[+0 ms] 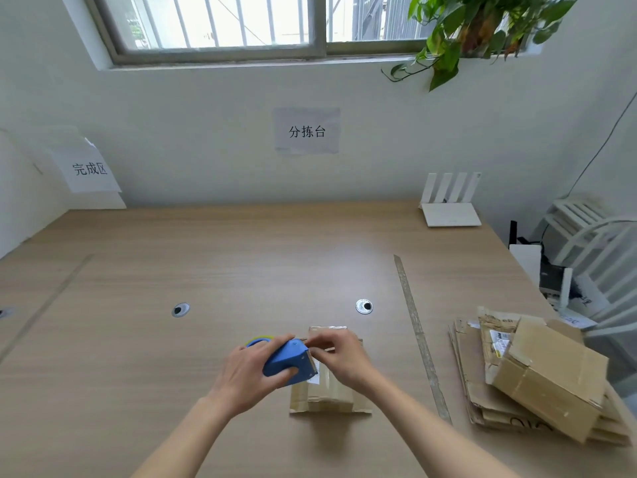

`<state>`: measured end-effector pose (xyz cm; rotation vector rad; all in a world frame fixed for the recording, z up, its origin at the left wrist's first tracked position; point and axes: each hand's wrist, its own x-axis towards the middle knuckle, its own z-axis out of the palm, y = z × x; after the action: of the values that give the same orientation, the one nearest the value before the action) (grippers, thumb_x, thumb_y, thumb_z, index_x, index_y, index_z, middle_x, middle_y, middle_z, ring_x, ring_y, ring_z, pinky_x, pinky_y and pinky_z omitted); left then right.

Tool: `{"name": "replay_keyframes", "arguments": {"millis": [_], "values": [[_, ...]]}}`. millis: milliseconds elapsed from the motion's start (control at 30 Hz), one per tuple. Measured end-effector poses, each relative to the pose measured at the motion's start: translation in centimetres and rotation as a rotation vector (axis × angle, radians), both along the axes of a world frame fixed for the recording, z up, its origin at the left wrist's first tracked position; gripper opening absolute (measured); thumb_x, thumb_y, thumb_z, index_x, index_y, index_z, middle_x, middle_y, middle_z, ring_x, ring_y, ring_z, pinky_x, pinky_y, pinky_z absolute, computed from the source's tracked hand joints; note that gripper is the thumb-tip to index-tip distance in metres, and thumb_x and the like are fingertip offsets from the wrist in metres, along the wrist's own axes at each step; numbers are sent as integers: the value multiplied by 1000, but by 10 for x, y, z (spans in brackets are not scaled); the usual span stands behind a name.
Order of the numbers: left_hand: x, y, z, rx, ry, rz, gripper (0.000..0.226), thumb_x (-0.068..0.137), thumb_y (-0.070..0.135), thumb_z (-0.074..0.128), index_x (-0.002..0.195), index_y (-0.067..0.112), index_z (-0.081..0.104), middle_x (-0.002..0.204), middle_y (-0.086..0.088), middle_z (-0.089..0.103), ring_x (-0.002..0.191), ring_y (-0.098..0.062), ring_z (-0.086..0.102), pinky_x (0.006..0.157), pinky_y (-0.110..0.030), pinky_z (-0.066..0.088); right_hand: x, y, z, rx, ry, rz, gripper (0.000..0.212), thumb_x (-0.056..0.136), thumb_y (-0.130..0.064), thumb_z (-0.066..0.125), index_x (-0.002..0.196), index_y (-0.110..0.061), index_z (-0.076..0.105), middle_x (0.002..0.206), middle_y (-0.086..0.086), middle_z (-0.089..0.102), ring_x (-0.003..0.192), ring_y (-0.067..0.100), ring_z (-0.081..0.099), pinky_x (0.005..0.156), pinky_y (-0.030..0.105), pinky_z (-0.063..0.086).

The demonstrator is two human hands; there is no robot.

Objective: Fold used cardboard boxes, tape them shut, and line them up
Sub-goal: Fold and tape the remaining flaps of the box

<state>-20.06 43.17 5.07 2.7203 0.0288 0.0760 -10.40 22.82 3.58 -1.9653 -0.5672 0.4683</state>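
While both forearms reach in from the bottom edge, the left hand (246, 374) grips one blue tape dispenser (289, 363), fingers wrapped over its top and thumb under; a yellow-green tape roll edge shows at its back end. Right hand (339, 357) has fingers curled at the dispenser's mouth, seemingly pinching the tape end; the exact pinch is hidden by the fingers. Both hands sit over one small cardboard box (327, 391), near centre of the wooden table (206, 270), flaps spread at its base, clear tape shining along the top. No readable print on it.

Right of the box, a thin strip (420, 339) runs front to back on the table. Beyond it, near the right edge, a stack of flattened cardboard (482, 391) with one folded box (551, 377) lying on top, tilted; white shipping labels on the stack too small to read, partial dark letters on the lowest sheet unclear.

Two round cable grommets (364, 306) mid-table. One white router (450, 201) with four antennas at the far right of the table, against the wall.

Two paper signs: centre wall sign (306, 131) reads "分拣台"; left sign (90, 167) reads "完成区". Above, a barred window (224, 22) and one green potted plant (482, 25) on the sill.
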Motion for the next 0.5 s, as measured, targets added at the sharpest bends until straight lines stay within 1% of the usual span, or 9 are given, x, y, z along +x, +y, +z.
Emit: {"name": "replay_keyframes", "arguments": {"millis": [100,167,267,333,367,433,500], "values": [[-2,-7,4,13,2,-21,58,82,69,45,137,59,34,111,27,61,91,-2,56,75,-19,43,-2,-8,-1,18,-2,-76,13,90,-12,71,95,-18,81,87,-9,77,83,2,71,78,18,53],[-3,-10,6,23,21,-26,57,83,69,43,139,58,33,103,29,60,82,-3,56,66,-17,41,-3,-14,-1,38,28,-136,12,89,-10,72,91,-17,81,79,-8,76,73,1,69,73,17,52],[-3,-12,7,82,52,-16,65,81,75,32,143,56,31,89,27,56,74,-6,52,61,-17,36,-8,-19,-3,7,52,-137,13,88,-7,71,91,-16,81,72,-9,74,66,0,67,68,15,51],[-3,-10,3,125,89,-41,71,78,79,24,145,56,29,90,22,61,74,-7,53,61,-20,38,-15,-21,-9,-26,69,-114,14,89,-7,70,90,-16,80,74,-6,74,66,1,67,67,16,51],[-5,-7,-1,148,108,-51,72,78,80,23,145,55,30,95,21,65,75,-8,56,62,-21,39,-19,-24,-12,-39,88,-119,15,89,-7,69,89,-18,79,73,-5,73,65,2,66,66,17,52],[-9,2,-8,196,135,-63,72,77,80,23,143,54,34,104,22,69,82,-8,62,61,-23,39,-22,-33,-20,-49,130,-168,18,90,-6,68,84,-21,77,71,-4,72,62,3,66,66,20,55],[-15,9,-17,220,166,-60,70,77,80,23,141,56,35,107,24,68,85,-7,63,63,-23,41,-23,-45,-27,-60,157,-205,20,89,-5,68,82,-22,76,69,-5,72,60,4,65,66,22,57]]}}
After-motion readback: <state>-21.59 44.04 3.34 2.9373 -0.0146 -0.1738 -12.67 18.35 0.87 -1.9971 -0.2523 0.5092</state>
